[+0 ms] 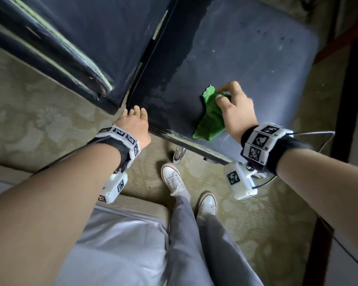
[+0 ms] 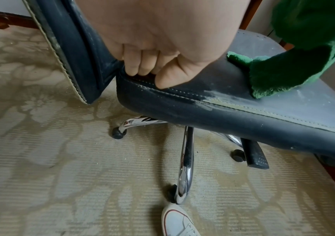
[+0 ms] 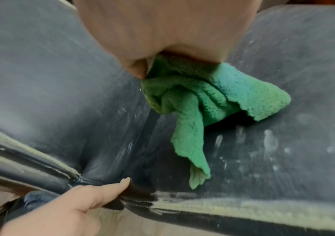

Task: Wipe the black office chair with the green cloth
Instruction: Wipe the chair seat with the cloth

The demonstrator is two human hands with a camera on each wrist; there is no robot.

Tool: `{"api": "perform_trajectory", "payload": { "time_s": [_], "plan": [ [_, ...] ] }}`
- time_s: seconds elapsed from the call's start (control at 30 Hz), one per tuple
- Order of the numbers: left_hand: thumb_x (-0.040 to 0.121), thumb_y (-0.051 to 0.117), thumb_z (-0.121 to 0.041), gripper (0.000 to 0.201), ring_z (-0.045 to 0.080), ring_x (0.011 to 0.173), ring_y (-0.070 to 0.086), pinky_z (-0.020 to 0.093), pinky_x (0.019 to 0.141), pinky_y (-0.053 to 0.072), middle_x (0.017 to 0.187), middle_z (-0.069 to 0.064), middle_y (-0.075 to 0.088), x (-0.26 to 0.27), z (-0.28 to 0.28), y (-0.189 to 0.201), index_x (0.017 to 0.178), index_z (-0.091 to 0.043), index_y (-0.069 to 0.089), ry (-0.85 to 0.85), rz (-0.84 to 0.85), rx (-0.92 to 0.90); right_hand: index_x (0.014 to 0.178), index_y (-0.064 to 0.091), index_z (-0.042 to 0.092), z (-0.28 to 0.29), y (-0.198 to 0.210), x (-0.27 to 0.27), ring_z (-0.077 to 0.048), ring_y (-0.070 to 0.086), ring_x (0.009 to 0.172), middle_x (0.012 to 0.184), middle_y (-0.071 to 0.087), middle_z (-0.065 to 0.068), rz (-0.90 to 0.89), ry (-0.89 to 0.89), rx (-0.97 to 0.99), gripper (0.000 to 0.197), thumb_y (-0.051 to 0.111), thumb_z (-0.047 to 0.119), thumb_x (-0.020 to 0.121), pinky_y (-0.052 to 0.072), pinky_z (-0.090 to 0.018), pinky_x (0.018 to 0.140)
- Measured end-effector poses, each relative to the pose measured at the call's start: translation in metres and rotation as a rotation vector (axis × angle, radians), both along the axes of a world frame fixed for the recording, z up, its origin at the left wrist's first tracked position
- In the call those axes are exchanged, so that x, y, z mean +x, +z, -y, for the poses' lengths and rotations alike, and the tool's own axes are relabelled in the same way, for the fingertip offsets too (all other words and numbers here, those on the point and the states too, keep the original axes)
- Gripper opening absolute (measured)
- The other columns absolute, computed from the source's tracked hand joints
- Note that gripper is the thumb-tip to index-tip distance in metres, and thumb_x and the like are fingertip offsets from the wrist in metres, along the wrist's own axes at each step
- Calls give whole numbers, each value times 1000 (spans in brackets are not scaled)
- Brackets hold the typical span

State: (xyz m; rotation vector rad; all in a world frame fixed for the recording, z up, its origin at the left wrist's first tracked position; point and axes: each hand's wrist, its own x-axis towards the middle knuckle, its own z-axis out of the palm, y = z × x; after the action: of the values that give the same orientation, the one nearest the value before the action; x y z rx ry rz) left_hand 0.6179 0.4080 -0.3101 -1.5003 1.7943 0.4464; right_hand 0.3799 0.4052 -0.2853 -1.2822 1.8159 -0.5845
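Observation:
The black office chair's dusty seat fills the upper right of the head view, its backrest leaning away at upper left. My right hand grips the bunched green cloth on the seat near its front edge; the cloth hangs in folds from my fingers onto the leather. A darker wiped band runs along the seat's left side. My left hand grips the seat's rear corner, its fingers curled over the stitched seam beside the backrest.
Patterned beige carpet lies all round. The chrome star base with black castors stands under the seat, close to my white sneakers. A dark wooden frame runs along the right. A pale bed edge is behind my left arm.

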Motion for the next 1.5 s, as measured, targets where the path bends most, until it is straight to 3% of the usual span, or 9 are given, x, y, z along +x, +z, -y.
{"api": "perform_trajectory", "payload": {
  "time_s": [0.23,0.47,0.6,0.67,0.77,0.9,1.23,1.37,1.5],
  "plan": [
    [98,42,-18,68,33,145,25,39,116,25,164,11,14,-14,-29,1,157,-8,9,-11,-24,6,88,67,16,-68,-2,-9,-30,55,93,79,64,-8,17,9,58,33,39,32,91,43,-33,77],
    [94,44,-26,65,34,117,56,37,75,40,141,9,49,-33,-45,6,154,-12,24,-107,-33,-50,109,60,22,-124,-23,-8,-21,63,81,79,67,8,-87,-156,-5,31,69,11,81,47,-27,80],
    [91,51,-27,39,34,101,62,36,72,43,110,9,64,-44,-60,2,125,-10,56,-176,-150,-239,97,64,23,-139,-35,-10,-12,67,86,81,65,13,-121,-259,-13,22,75,15,80,44,-17,80],
    [88,59,-22,29,31,108,54,41,78,45,113,9,57,-47,-63,-6,114,-11,59,-138,-265,-351,93,68,25,-144,-40,-11,-13,66,84,79,64,11,-155,-292,-1,16,75,17,81,43,-17,79],
    [87,69,-24,53,31,125,43,45,97,43,140,10,41,-54,-64,-28,134,-11,49,-141,-456,-420,93,71,24,-145,-51,-11,-12,61,79,77,62,9,-174,-356,-21,14,75,19,81,36,-12,72],
    [96,62,-30,79,26,153,11,43,123,18,166,7,8,-68,-71,-56,157,-11,17,-170,-512,-339,94,71,22,-139,-72,-1,-12,64,82,83,69,6,-118,-386,-96,16,77,22,79,48,-21,82],
    [92,68,-27,75,25,148,25,44,116,25,164,0,21,-80,-79,-68,155,-18,27,-73,-509,-446,88,67,9,-125,-107,11,-27,64,80,90,69,-7,-222,-172,-190,8,68,15,84,48,-32,72],
    [91,69,-27,75,26,146,27,45,115,26,163,0,23,-81,-81,-70,154,-18,29,-58,-509,-441,88,69,15,-124,-108,-18,-23,66,83,90,73,-3,-276,-388,-172,7,67,19,83,30,-12,68],
    [91,69,-25,76,25,148,25,44,116,25,164,-1,21,-86,-84,-73,154,-19,28,-27,-513,-457,85,69,13,-128,-111,-13,-21,66,77,85,72,-2,-247,-395,-258,5,68,18,84,36,-15,68]
  ]
}}
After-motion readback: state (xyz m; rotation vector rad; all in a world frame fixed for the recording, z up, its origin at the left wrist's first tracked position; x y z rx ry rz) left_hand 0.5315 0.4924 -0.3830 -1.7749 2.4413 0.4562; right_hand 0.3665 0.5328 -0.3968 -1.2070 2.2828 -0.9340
